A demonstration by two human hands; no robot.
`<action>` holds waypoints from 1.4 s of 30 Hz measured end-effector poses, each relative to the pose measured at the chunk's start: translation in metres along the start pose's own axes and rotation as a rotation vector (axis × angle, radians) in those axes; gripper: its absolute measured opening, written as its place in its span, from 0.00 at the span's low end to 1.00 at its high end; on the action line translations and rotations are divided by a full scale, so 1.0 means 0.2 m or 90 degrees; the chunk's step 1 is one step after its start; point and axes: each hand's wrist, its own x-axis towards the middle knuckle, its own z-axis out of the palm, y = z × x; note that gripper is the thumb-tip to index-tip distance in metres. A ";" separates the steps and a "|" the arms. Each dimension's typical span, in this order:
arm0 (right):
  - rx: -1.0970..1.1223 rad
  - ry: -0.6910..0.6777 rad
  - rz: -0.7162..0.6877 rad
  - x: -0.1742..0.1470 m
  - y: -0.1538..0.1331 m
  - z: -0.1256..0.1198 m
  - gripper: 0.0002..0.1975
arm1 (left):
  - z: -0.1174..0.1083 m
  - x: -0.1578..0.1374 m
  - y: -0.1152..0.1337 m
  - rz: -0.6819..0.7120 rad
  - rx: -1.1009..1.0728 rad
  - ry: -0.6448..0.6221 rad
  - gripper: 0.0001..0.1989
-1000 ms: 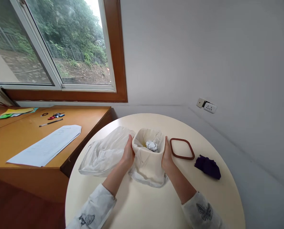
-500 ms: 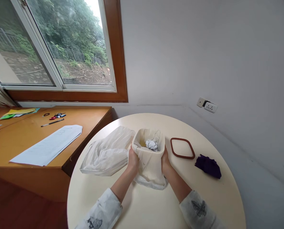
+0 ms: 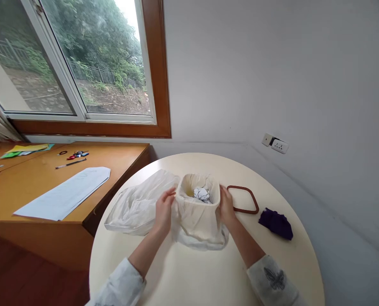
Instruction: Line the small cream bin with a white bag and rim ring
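Note:
A small cream trash bin point(image 3: 196, 219) stands upright on the round table, lined with a thin white plastic bag point(image 3: 205, 245) that hangs loosely round its outside down to the base. Inside the bin lies crumpled white paper point(image 3: 202, 194). My left hand point(image 3: 164, 212) is open at the bin's left rim, its fingers slightly spread and its palm away from the wall. At the right rim, my right hand point(image 3: 227, 207) is open with its fingers stretched up along the side; whether they touch the bag is hard to make out.
Left of the bin a large crumpled white plastic bag point(image 3: 135, 210) lies flat. A brown square ring point(image 3: 257, 208) and a dark purple cloth point(image 3: 276, 224) lie to the right. On the wooden desk point(image 3: 125, 159) are paper sheets point(image 3: 65, 193), a pen point(image 3: 71, 164) and keys point(image 3: 77, 155).
Both hands have moved outward from the bin's sides, the left one farther, and their grip has loosened. The bag's lower edge has spread wider around the bin.

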 end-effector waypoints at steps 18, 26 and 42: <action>-0.417 -0.123 -0.161 0.13 -0.38 0.00 0.10 | 0.29 0.35 0.32 0.314 0.652 -0.433 0.15; -0.429 -0.084 -0.179 0.11 -0.41 -0.04 0.07 | 0.27 0.33 0.38 0.299 0.776 -0.403 0.17; -0.584 -0.195 -0.255 0.19 -0.48 0.01 0.09 | 0.28 0.29 0.44 0.285 0.869 -0.442 0.20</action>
